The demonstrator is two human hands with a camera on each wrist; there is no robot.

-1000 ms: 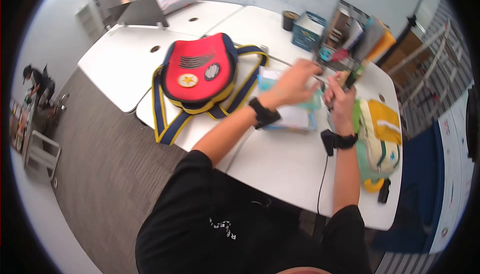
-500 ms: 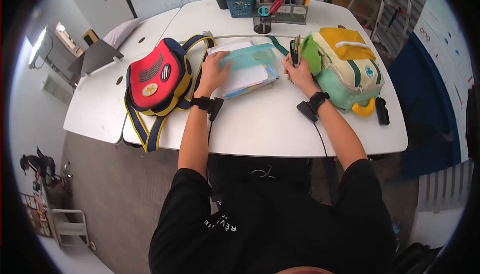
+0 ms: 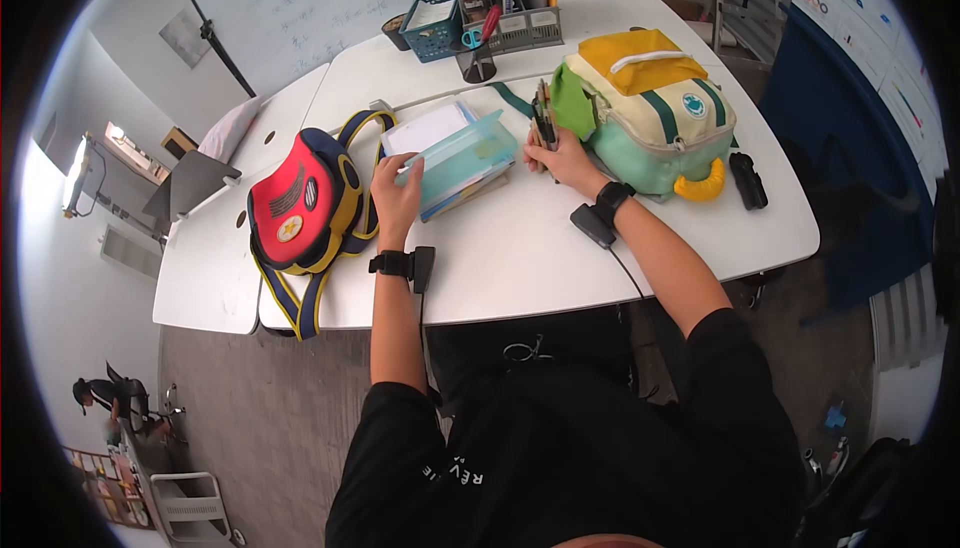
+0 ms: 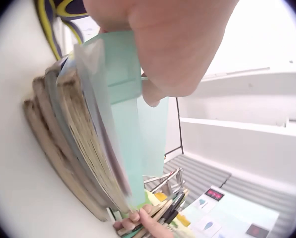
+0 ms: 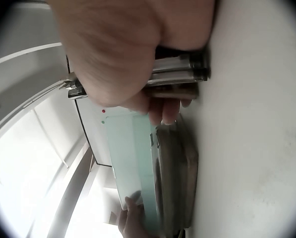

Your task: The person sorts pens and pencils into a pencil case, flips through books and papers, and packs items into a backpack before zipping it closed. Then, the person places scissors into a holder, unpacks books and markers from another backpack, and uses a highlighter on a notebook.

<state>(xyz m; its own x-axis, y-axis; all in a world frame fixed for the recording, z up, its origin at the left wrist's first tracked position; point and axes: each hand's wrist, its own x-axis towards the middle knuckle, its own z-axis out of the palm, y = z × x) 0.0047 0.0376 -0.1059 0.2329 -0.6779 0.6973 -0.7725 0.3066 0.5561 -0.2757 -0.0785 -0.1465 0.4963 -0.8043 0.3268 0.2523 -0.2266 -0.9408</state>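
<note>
A translucent teal plastic pencil case [image 3: 455, 170] lies on a stack of books [image 4: 83, 129] and papers, its lid tilted up. At the case's left end, my left hand [image 3: 396, 198] pinches the lid between thumb and fingers. My right hand [image 3: 570, 161] grips a bundle of pens and pencils [image 3: 544, 120] just right of the case, upper ends pointing away from me. In the right wrist view, the pens' lower ends [image 5: 187, 69] stick out below the hand, close over the tabletop.
A red backpack [image 3: 300, 198] with navy straps lies left; a green and cream backpack [image 3: 660, 118] stands right, beside a black object [image 3: 747, 181]. Behind are a mesh pen cup [image 3: 476, 63], a blue basket [image 3: 432, 28] and a file organizer [image 3: 525, 30] on the white table [image 3: 520, 268].
My left hand has moved from near the right hand to the case's left end, and the lid has risen. The right hand keeps its pens. The head view has turned.
</note>
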